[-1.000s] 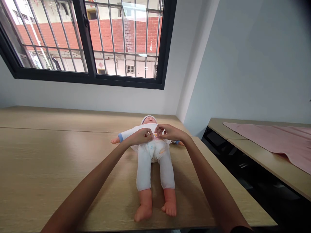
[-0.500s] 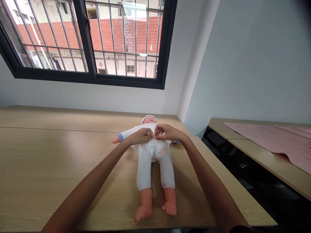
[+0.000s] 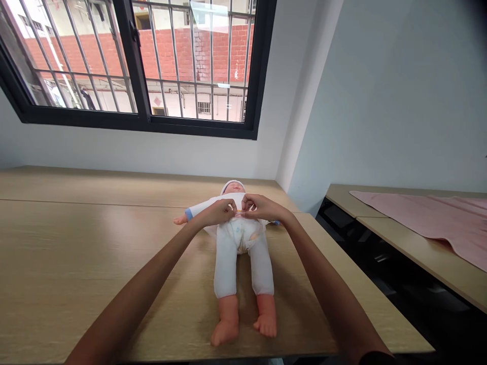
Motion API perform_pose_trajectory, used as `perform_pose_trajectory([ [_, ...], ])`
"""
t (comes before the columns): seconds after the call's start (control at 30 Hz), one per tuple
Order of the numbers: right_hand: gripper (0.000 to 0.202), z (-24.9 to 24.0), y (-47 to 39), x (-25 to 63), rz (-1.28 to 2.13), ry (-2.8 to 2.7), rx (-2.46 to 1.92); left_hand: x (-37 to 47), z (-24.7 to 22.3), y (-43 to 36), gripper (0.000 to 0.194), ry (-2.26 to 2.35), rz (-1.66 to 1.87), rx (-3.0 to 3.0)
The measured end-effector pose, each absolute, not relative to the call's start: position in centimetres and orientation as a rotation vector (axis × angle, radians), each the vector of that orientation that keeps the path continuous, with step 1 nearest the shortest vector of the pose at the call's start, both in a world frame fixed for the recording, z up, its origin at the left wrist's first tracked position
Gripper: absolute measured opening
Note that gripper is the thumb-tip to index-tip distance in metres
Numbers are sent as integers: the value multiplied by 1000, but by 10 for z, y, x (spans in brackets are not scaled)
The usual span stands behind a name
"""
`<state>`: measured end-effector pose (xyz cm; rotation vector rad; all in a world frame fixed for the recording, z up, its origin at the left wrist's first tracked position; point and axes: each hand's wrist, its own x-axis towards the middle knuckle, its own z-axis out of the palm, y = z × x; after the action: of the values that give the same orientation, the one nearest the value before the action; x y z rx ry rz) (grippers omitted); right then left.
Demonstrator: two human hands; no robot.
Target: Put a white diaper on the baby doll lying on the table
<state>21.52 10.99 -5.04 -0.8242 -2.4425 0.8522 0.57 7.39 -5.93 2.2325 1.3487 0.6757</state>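
A baby doll (image 3: 225, 271) lies on its back on the wooden table, bare feet toward me, in a white cap and white clothes with blue cuffs. Around its hips is a white diaper (image 3: 240, 234) with faint coloured prints. My left hand (image 3: 221, 212) is closed in a pinch at the diaper's top edge, over the doll's belly. Just beside it, my right hand (image 3: 261, 207) pinches the same waist edge from the other side. A narrow strip of the edge shows between my fingertips. The fingertips partly hide what they grip.
The wooden table (image 3: 95, 263) reaches back to the wall under a barred window (image 3: 198, 129). To the right, past a dark gap (image 3: 380, 263), a second table (image 3: 403, 243) bears a pink cloth (image 3: 426, 215).
My left hand has shifted slightly left, so the gap between my fingertips is a little wider and more of the waist edge shows. The doll stays in place.
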Motion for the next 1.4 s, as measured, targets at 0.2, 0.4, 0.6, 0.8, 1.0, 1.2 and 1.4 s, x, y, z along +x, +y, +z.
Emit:
perform_pose_trajectory([
  [0.2, 19, -57, 106, 201, 862, -2264, -917, 5, -61, 74, 10, 1321, 687, 2225],
  [0.4, 19, -71, 114, 190, 889, -2109, -1019, 2, -67, 79, 5, 1290, 671, 2210],
  [0.6, 22, -68, 108, 187, 767, -2138, -1065, 0, -70, 83, 8, 1218, 619, 2177],
  [0.8, 22, -63, 107, 193, 866, -2223, -1147, 0, -66, 78, 10, 1161, 617, 2128],
  [1.0, 16, -60, 116, 210, 958, -2265, -1172, 2, -62, 76, 7, 1143, 614, 2070],
  [1.2, 24, -47, 114, 225, 1062, -2411, -1009, 3, -64, 78, 7, 1198, 654, 2033],
  [1.4, 25, -44, 114, 230, 1087, -2424, -919, 8, -60, 73, 17, 1216, 606, 2053],
])
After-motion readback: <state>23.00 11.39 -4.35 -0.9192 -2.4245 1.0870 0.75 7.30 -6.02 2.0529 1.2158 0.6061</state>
